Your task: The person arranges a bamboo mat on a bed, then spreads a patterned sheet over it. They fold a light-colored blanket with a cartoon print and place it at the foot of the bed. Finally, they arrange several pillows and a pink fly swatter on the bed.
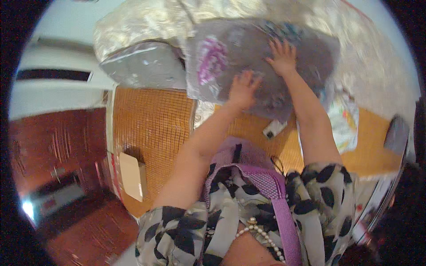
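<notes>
A grey fabric piece with purple and teal patterns (266, 53), glossy as if wrapped in clear plastic, lies across the far middle. Both of my hands press on top of it. My right hand (283, 57) is spread flat near its teal pattern, fingers apart. Nearer and to the left, my left hand (244, 91) rests on it with fingers stretched out, somewhat blurred. Just below the near edge of the fabric is a small white card-like item (274, 129) with a dark square. To the right, beside my right forearm, lies a white cloth or bag with coloured prints (344, 119).
A grey plastic-covered bundle (144, 66) sits at the far left against pale patterned bedding (133, 26). On the woven tan mat (153, 115) stands an open cardboard box (132, 175). Dark red wooden furniture (57, 146) is at left. A grey rounded object (396, 135) lies far right.
</notes>
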Demonstrator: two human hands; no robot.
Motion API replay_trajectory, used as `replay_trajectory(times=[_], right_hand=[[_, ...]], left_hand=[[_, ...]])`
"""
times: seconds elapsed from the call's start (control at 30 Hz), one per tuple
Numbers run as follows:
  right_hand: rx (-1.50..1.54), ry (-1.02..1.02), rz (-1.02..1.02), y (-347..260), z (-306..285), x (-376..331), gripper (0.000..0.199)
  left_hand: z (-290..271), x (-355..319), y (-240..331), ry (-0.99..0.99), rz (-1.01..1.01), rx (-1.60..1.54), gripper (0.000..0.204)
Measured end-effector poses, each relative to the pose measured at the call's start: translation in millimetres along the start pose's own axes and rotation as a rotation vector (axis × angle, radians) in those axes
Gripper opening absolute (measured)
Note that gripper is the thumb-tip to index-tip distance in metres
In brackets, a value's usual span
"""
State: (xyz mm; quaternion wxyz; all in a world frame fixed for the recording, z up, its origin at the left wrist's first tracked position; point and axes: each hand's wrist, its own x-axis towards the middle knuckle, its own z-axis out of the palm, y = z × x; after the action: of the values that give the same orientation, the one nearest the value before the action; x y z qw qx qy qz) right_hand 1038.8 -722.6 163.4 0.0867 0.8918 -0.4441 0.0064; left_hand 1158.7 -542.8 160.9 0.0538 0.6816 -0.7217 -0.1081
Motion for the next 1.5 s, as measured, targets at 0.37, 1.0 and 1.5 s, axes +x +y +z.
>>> replay_trajectory(times=[0.37, 1.0, 1.5], right_hand=[[0.563, -0.353, -0.319, -72, 25, -270, 0.06], [0.977, -0.389, 1.143, -99, 167, -578, 0.061], [1.684, 0.331, 2.092, -11, 251, -614, 0.035]], left_hand=[[9, -4, 9, -0.151, -0.044, 0.156, 0.069], [50, -10, 17, 0.216, 0.194, 0.221, 0.067], [316, -326, -64, -0.293, -1.328, -1.035, 0.075]])
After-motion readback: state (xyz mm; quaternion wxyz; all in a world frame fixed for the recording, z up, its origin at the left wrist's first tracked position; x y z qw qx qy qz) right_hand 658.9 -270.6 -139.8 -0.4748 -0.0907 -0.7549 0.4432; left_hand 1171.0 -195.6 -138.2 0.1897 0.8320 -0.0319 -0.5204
